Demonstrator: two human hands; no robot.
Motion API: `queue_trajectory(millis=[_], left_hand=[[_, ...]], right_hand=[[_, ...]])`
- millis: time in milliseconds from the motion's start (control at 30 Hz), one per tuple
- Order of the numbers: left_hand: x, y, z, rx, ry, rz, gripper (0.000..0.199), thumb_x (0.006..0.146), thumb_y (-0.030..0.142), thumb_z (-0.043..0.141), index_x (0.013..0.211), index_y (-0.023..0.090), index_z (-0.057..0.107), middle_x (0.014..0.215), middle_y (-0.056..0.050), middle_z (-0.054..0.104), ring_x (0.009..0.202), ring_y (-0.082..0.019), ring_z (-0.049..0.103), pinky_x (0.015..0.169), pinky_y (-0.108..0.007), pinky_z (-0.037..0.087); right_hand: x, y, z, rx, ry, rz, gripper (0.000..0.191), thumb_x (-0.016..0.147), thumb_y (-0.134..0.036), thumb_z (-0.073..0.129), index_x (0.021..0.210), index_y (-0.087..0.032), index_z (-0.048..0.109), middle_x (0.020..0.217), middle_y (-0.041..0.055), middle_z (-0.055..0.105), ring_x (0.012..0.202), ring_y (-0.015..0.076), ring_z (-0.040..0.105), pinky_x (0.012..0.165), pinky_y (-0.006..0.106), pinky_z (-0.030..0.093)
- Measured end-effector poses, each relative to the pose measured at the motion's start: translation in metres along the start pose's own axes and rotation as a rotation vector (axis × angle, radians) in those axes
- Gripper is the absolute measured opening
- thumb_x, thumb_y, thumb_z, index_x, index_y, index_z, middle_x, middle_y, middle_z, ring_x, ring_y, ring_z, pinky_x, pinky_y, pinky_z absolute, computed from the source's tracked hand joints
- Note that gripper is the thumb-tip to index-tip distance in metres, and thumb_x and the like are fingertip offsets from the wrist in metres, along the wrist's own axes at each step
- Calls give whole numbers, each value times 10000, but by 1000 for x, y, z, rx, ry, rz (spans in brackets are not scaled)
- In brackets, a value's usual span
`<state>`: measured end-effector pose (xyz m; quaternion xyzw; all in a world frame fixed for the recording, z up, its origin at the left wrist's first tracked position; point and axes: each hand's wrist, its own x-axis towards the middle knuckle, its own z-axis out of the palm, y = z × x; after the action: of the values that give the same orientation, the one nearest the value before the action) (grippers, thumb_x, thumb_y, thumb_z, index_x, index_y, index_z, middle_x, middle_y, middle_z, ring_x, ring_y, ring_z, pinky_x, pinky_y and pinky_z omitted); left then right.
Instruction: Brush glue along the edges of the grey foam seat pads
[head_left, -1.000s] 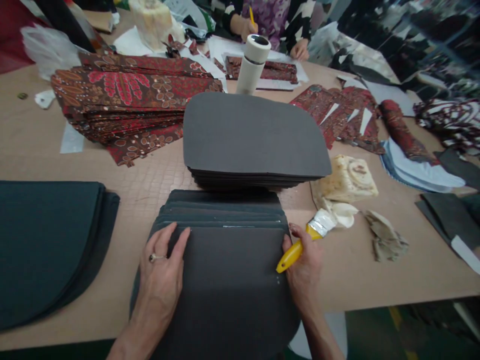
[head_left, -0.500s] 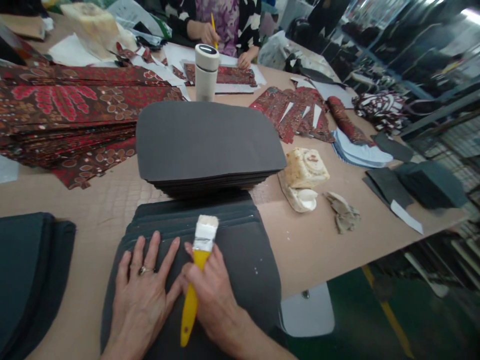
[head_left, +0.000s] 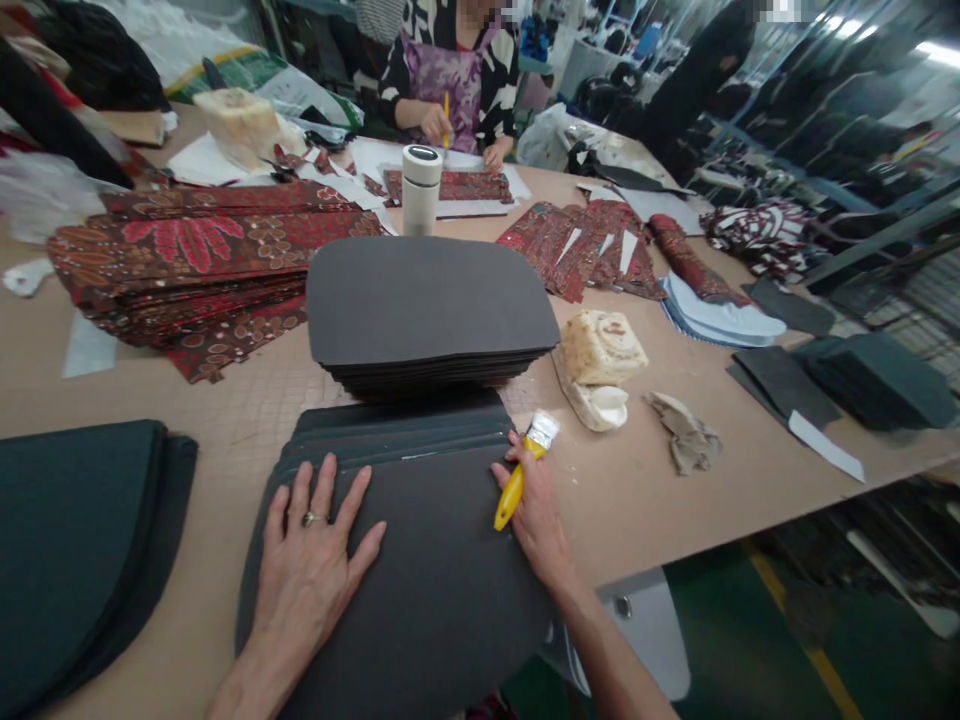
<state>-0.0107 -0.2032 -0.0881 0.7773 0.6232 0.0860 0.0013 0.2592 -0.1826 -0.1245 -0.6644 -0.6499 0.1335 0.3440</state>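
Note:
My left hand (head_left: 311, 545) lies flat with fingers spread on the fanned dark grey sheets (head_left: 435, 560) in front of me. At the right edge of these sheets, my right hand (head_left: 536, 510) is closed around a yellow-handled paintbrush (head_left: 511, 497). The brush's pale, whitish bristles point up and away from me. Some fingers of that hand rest against the sheets' edge. A thin white streak shows along one sheet's upper edge. Just beyond stands a taller stack of rounded dark grey pieces (head_left: 431, 300).
A white-crusted container (head_left: 604, 350) and a crumpled rag (head_left: 686, 430) sit on the right. Patterned red-brown fabric (head_left: 202, 250) and a white flask (head_left: 421, 195) stand farther back. More dark sheets (head_left: 75, 540) lie at left. A co-worker (head_left: 450, 95) holds a yellow brush across the table.
My right hand has moved with the paintbrush from the middle of the sheets to their right edge. My left hand stays flat on them. The view has tilted up somewhat.

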Motion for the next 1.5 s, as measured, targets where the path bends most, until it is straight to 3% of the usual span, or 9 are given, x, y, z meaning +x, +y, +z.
queue_trajectory(millis=[167, 333, 567, 733, 833, 1000, 1167, 1300, 1500], left_hand=[[-2, 1, -1, 32, -7, -21, 534, 834, 412, 493, 1339, 243, 467, 1458, -145, 357, 1352, -367, 276, 1046, -547, 271], [-3, 7, -11, 26, -41, -45, 532, 837, 417, 512, 1346, 271, 455, 1454, -138, 366, 1340, -356, 309, 1053, -529, 284], [-10, 6, -11, -5, 0, -83, 675, 849, 476, 465, 1373, 61, 373, 1449, -176, 354, 1359, -320, 281, 1097, -497, 264], [-12, 4, -11, -1, 10, -134, 700, 870, 529, 406, 1357, 26, 385, 1455, -236, 306, 1365, -351, 250, 1092, -535, 245], [-7, 24, -14, -1, 36, -154, 670, 888, 497, 390, 1380, 43, 355, 1480, -207, 272, 1380, -360, 192, 1096, -542, 232], [8, 65, -4, -48, 15, 45, 607, 899, 559, 315, 1369, 185, 400, 1468, -58, 364, 1372, -247, 267, 1123, -448, 232], [-10, 23, 0, 13, 45, -119, 613, 897, 552, 323, 1347, 152, 433, 1444, -100, 397, 1353, -252, 311, 1116, -452, 232], [-27, -17, -6, 88, 112, -319, 627, 899, 470, 362, 1337, 25, 417, 1435, -229, 353, 1364, -363, 244, 1080, -569, 214], [-12, 6, -2, 78, 108, -125, 521, 907, 447, 379, 1370, 211, 419, 1464, -83, 366, 1371, -299, 259, 1102, -466, 245]], right_hand=[[-1, -20, -14, -49, 45, -50, 240, 893, -415, 476, 946, -196, 558, 1058, 122, 600, 1044, 265, 521, 854, 464, 455], [-7, -28, -3, 31, -115, -186, 208, 910, -367, 447, 980, -204, 557, 1116, 126, 590, 1068, 246, 531, 847, 426, 474], [-7, -16, 19, -134, -57, -256, 346, 927, -440, 376, 964, -165, 583, 945, 131, 619, 895, 242, 551, 769, 419, 474], [-7, -17, 19, -166, -48, -283, 377, 935, -448, 338, 887, -165, 583, 968, 147, 622, 901, 244, 540, 762, 406, 466], [-8, -17, 19, -158, -48, -300, 367, 937, -435, 342, 885, -160, 579, 981, 147, 616, 907, 242, 534, 774, 399, 462], [-9, -9, 23, -149, -47, -320, 428, 932, -483, 315, 941, -150, 583, 942, 141, 609, 894, 250, 519, 774, 394, 452], [-8, -6, 25, -138, -42, -319, 467, 924, -519, 301, 975, -149, 580, 917, 135, 612, 867, 260, 505, 769, 393, 433], [-9, -12, 23, -104, -57, -300, 430, 926, -507, 309, 953, -168, 573, 910, 127, 602, 845, 251, 503, 762, 392, 435], [-5, -15, 18, -131, -59, -293, 334, 931, -436, 350, 859, -184, 557, 892, 117, 597, 833, 242, 517, 753, 393, 452]])
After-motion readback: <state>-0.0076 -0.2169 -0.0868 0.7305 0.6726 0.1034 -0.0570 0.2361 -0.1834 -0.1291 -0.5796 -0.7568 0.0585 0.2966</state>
